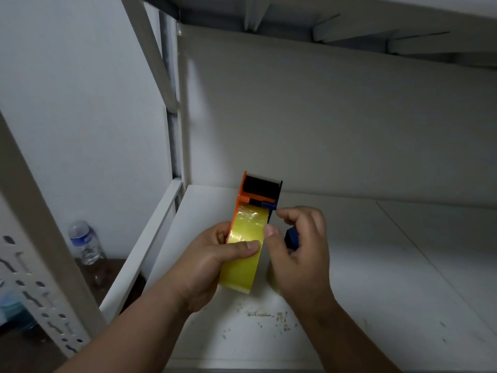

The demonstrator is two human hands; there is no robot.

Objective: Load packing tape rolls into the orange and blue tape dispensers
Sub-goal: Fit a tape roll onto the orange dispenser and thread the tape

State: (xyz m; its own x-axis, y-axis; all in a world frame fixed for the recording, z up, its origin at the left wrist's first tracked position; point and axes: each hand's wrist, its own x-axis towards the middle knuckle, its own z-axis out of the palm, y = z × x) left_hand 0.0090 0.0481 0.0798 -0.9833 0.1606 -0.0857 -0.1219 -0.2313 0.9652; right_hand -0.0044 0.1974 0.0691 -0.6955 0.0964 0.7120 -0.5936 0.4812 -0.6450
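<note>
An orange and blue tape dispenser (258,192) with a yellowish clear tape roll (246,246) seated in it is held above the white shelf (390,278). My left hand (207,267) grips the roll from the left, thumb lying across the tape's face. On the dispenser's blue side, my right hand (301,251) curls around the dark blue handle (291,238), its thumb touching the roll's right edge. The black roller and cutter end points away from me.
The shelf's white back wall stands just behind the dispenser, with another shelf overhead. A slanted metal upright (40,224) with slots stands at left. Beyond it a plastic water bottle (84,242) stands on a dark surface. Small debris (271,319) lies on the shelf near me.
</note>
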